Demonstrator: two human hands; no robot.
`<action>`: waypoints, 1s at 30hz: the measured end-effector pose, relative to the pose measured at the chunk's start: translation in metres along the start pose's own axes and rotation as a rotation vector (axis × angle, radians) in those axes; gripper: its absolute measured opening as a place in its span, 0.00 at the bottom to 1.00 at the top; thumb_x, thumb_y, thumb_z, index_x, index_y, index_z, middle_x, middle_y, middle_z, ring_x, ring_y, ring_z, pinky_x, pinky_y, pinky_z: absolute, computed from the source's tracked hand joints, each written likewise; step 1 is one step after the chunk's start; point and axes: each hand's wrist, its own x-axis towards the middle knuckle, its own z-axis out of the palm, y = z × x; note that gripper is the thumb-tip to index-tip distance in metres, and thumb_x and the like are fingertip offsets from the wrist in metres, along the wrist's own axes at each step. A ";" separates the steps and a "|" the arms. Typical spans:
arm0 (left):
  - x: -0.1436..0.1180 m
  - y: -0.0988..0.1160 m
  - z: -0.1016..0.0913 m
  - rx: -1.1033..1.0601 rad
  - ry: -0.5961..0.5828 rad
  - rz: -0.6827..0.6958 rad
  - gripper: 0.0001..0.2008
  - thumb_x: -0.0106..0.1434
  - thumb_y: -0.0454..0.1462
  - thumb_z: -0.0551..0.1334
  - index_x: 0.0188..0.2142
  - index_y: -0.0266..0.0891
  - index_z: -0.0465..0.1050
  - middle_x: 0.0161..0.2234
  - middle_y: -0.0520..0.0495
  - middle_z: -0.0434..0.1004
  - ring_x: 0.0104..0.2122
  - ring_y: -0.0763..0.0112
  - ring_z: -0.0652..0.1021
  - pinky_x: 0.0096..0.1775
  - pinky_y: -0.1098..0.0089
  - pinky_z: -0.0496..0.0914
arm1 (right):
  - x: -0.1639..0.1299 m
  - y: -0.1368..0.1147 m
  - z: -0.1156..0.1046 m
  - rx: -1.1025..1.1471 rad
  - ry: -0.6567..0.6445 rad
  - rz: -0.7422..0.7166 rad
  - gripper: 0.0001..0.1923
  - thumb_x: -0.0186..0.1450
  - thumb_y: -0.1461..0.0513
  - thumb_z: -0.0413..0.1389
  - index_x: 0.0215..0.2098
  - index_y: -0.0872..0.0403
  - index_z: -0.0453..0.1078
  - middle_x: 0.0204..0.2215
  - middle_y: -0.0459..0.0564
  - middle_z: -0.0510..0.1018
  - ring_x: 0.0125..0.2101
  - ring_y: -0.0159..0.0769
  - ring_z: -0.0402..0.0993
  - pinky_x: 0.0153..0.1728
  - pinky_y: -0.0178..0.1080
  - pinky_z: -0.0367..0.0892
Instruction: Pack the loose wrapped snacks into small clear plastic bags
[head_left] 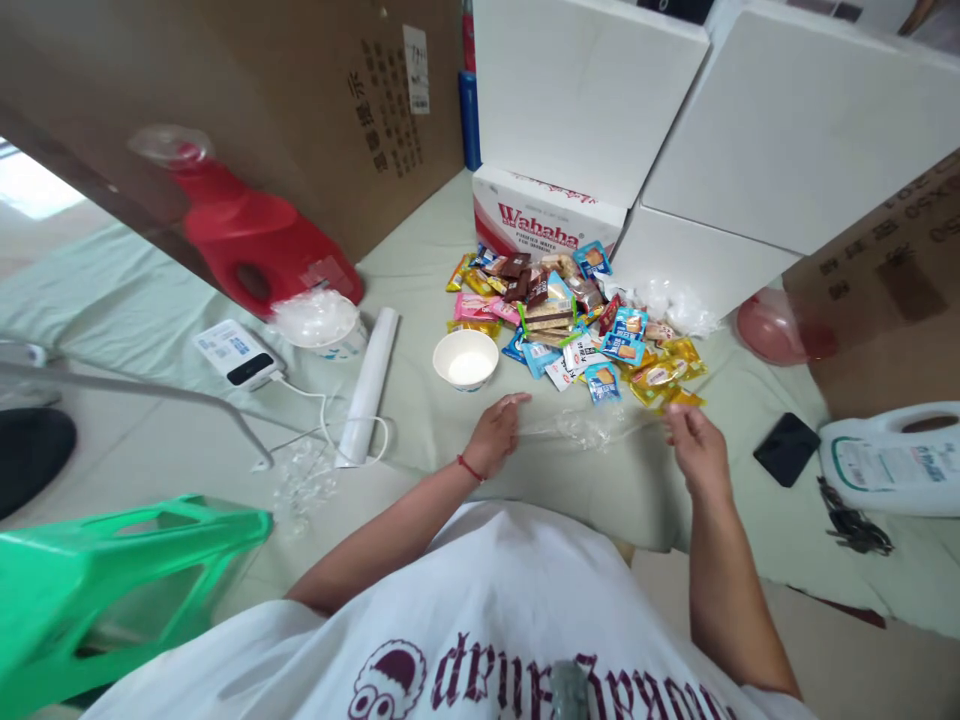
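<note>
A crumpled strip of clear plastic film (589, 428) stretches low over the cloth between my two hands. My left hand (495, 435), with a red cord at the wrist, is closed on its left end, the index finger pointing out to the right. At the other end my right hand (696, 448) pinches the film, close to the yellow packets (660, 378). Beyond the film lies a heap of wrapped snacks, with blue biscuit packets (624, 347), a wafer packet (549, 318) and brown packets (517, 280). A white paper bowl (465, 362) stands left of the heap.
Behind the snacks stand a Wahaha carton (540, 215) and white boxes (585, 90). On the left are a red jug (262, 240), a white roll (371, 385), a power bank (238, 355) and a green stool (135, 560). A phone (786, 449) and white bottle (892, 460) lie right.
</note>
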 end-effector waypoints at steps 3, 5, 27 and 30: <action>-0.004 -0.004 0.001 -0.028 0.002 0.009 0.20 0.63 0.53 0.67 0.42 0.40 0.77 0.23 0.58 0.49 0.18 0.79 0.49 0.17 0.75 0.45 | -0.030 -0.004 0.026 -0.096 -0.085 -0.152 0.30 0.67 0.40 0.56 0.55 0.52 0.74 0.49 0.60 0.78 0.47 0.48 0.74 0.42 0.46 0.73; -0.005 -0.006 0.002 -0.020 -0.014 0.008 0.22 0.62 0.54 0.67 0.43 0.39 0.77 0.23 0.59 0.48 0.18 0.78 0.49 0.17 0.74 0.45 | -0.033 -0.011 0.045 -0.203 -0.104 -0.343 0.36 0.66 0.43 0.59 0.65 0.53 0.66 0.59 0.63 0.72 0.57 0.53 0.68 0.51 0.52 0.69; 0.010 -0.017 0.004 -0.002 0.206 0.102 0.21 0.64 0.53 0.63 0.42 0.38 0.73 0.19 0.58 0.63 0.18 0.78 0.64 0.22 0.78 0.61 | -0.032 -0.002 0.052 -0.057 -0.006 -0.046 0.31 0.64 0.44 0.60 0.56 0.55 0.73 0.44 0.54 0.80 0.29 0.35 0.68 0.38 0.42 0.70; 0.012 -0.014 0.006 0.007 0.236 0.120 0.19 0.64 0.53 0.63 0.40 0.38 0.73 0.18 0.60 0.57 0.17 0.79 0.60 0.19 0.78 0.55 | -0.001 -0.011 0.073 0.081 -0.126 0.103 0.30 0.57 0.43 0.63 0.47 0.56 0.77 0.34 0.50 0.80 0.27 0.34 0.68 0.33 0.39 0.68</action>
